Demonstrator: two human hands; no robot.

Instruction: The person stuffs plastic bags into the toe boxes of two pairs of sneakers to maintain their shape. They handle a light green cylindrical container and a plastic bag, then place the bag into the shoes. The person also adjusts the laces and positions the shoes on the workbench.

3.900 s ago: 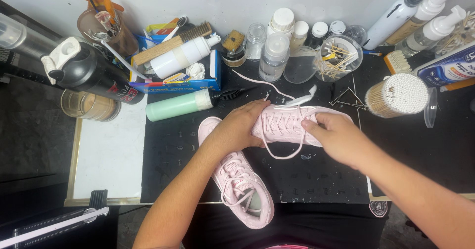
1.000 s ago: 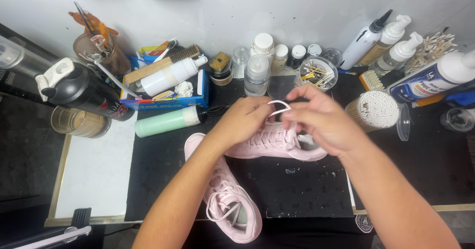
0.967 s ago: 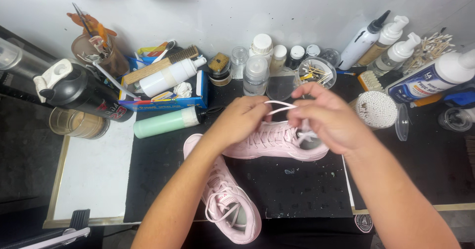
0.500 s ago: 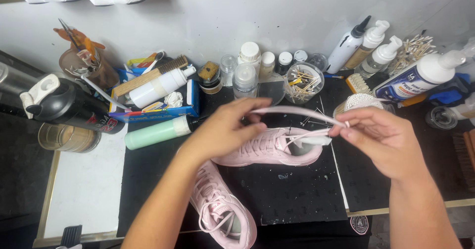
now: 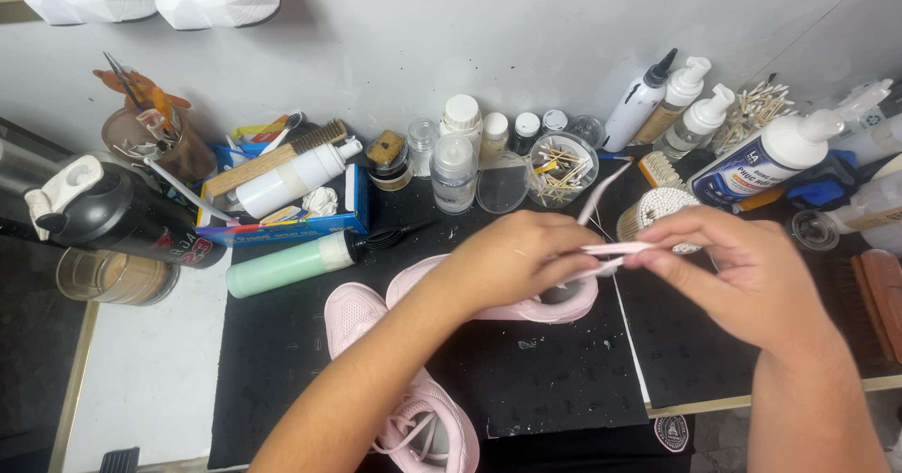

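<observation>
White wall (image 5: pixel 526 41) — black worktop (image 5: pixel 282 360)

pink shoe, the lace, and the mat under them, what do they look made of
Pink shoe: looks like soft knit or mesh fabric, matte, with a perforated toe on its twin. Lace: flat woven textile, pale pink, limp between both hands. Mat: probably rubber or vinyl, matte black, faintly printed.

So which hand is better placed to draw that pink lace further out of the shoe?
Probably the right hand: it pinches the pink lace at its free end, clear of the shoe. The left hand lies over the shoe, better placed to steady it.
</observation>
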